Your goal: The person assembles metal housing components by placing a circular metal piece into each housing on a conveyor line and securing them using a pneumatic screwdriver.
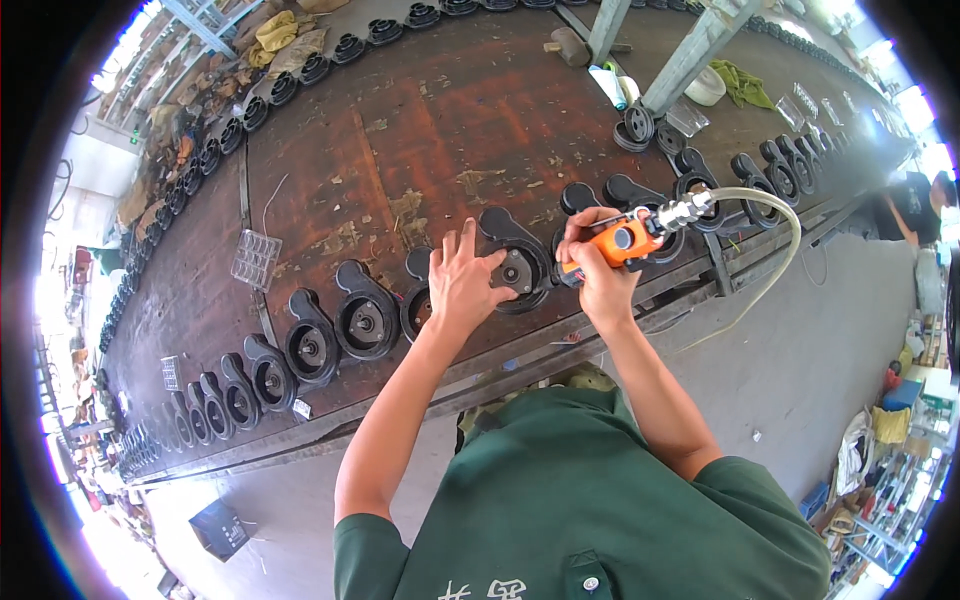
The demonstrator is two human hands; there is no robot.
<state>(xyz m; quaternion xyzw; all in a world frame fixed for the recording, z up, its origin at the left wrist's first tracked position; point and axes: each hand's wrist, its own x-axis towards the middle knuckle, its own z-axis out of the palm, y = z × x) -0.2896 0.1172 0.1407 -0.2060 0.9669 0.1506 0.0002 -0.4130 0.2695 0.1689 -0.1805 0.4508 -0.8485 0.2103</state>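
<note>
My left hand (458,285) lies with fingers spread against a black snail-shaped housing (516,268) that has a round grey disc in its middle. The thumb and a finger touch its left rim. In my right hand (606,290) is an orange air tool (620,243), gripped just right of that housing. A metal coupling (686,208) joins the tool to a pale hose (797,235), which curves down past the table edge. The tool's tip is hidden by my fingers. Another black housing (366,322) sits left of my left hand.
More such housings line the near edge of the worn brown table (330,180), and round black parts (384,31) run along its far side. A clear plastic tray (257,259) lies at left. A mallet (571,46) and a metal post (690,60) stand beyond my right hand.
</note>
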